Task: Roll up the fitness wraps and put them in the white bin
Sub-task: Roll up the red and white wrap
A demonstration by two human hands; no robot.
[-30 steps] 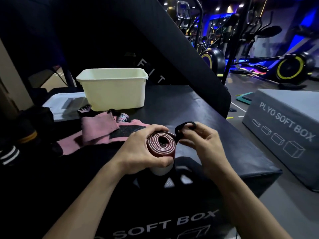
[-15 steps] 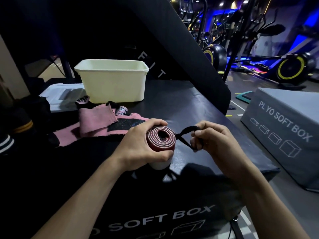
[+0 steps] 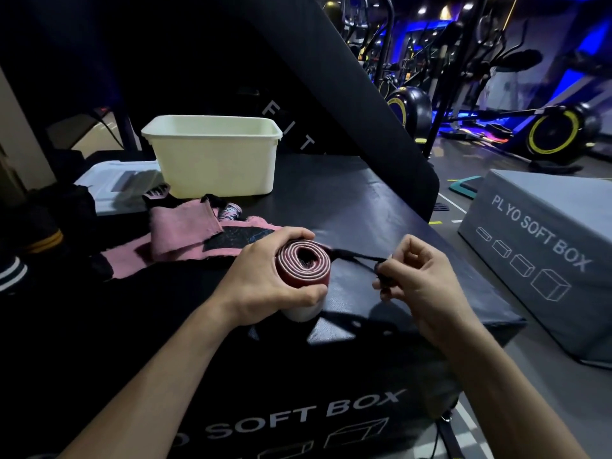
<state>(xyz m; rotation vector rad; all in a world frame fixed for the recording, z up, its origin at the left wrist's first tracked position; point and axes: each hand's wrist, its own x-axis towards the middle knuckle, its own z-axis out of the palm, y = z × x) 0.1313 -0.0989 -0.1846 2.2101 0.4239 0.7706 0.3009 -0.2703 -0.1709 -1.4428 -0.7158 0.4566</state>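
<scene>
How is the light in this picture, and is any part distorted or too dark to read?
Head view: dim, blue glow behind; white bin and rolled wrap read clearly; dark items at left are lost in shadow; wide-angle lens bends the edges.

The left hand (image 3: 265, 279) grips a rolled red wrap (image 3: 303, 265), spiral end facing up, above the black plyo soft box surface (image 3: 381, 226). The right hand (image 3: 414, 276) pinches the wrap's black loop strap (image 3: 359, 258), drawn taut between the two hands. Unrolled pink wraps (image 3: 178, 233) lie on the surface just left of the left hand. Behind them stands the white bin (image 3: 215, 160). A grey plyo soft box (image 3: 546, 253) sits on the floor at right.
</scene>
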